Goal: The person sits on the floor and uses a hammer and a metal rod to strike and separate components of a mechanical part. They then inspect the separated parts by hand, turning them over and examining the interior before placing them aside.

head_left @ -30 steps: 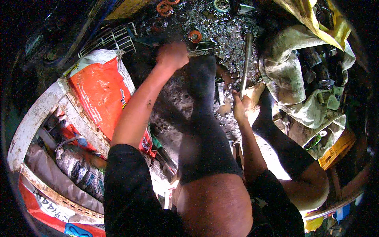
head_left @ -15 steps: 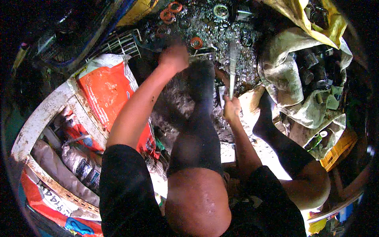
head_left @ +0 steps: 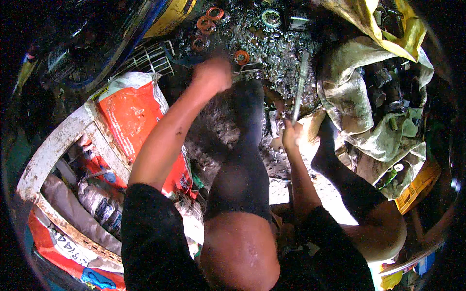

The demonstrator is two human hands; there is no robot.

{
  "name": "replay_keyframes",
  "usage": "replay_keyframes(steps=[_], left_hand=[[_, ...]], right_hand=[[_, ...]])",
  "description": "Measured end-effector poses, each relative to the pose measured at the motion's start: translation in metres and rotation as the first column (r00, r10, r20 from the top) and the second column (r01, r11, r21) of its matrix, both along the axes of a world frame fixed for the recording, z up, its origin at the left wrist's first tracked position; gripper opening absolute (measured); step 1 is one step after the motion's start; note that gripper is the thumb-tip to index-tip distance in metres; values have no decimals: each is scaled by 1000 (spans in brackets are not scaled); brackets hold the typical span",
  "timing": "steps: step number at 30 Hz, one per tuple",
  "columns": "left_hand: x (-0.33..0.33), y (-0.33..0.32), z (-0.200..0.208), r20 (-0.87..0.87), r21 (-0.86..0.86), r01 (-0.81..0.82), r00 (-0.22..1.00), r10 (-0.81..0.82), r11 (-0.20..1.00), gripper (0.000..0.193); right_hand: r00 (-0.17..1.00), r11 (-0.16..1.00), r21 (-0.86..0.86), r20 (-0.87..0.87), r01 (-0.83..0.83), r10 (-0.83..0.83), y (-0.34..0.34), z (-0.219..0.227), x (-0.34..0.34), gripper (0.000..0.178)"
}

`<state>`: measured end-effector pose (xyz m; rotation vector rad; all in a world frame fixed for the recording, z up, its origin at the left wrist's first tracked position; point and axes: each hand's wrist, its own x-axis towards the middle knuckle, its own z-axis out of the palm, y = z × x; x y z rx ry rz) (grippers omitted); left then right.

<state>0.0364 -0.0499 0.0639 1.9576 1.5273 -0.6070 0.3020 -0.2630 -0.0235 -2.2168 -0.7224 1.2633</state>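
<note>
My right hand (head_left: 292,137) is closed round the lower end of a long, narrow, pale metal bar (head_left: 300,85). The bar points away from me, leaning slightly right over the dark, wet-looking ground. My left hand (head_left: 213,73) is a blurred fist just left of my black-covered shin. Whatever it grips, if anything, cannot be made out. Close to that fist lies an orange ring (head_left: 241,57), with a thin metal piece (head_left: 248,69) beside it. Further off are more orange rings (head_left: 206,23) and a round metal ring (head_left: 271,18).
A red-and-white bag (head_left: 131,114) and a rusty white frame (head_left: 53,155) stand at left. Behind them is a white wire rack (head_left: 150,59). At right sits an open pale sack (head_left: 347,89) with dark parts inside, near a yellow sheet (head_left: 412,34) and a yellow crate (head_left: 418,189).
My right hand has shifted a little right, and the bar's far end has swung right. My left fist stays in nearly the same place.
</note>
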Motion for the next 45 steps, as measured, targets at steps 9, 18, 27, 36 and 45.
replay_keyframes(steps=[9, 18, 27, 36, 45], left_hand=[[51, 44, -50, 198, -136, 56, 980, -28, 989, 64], [8, 36, -60, 503, -111, 85, 864, -18, 990, 56], [-23, -46, -51, 337, 182, -255, 923, 183, 950, 37], [-15, -43, -55, 287, 217, -162, 953, 96, 963, 31], [-9, -30, -47, 211, 146, -104, 975, 72, 984, 28]], right_hand=[[999, 992, 126, 36, 3, -7, 33, 50, 31, 34], [999, 996, 88, -35, -4, 7, 33, 56, 31, 40], [983, 988, 113, -159, 107, -88, 17, 57, 24, 35], [958, 989, 141, -288, 39, 3, -3, 35, 17, 18], [983, 988, -68, -133, -139, 129, 13, 67, -21, 27]])
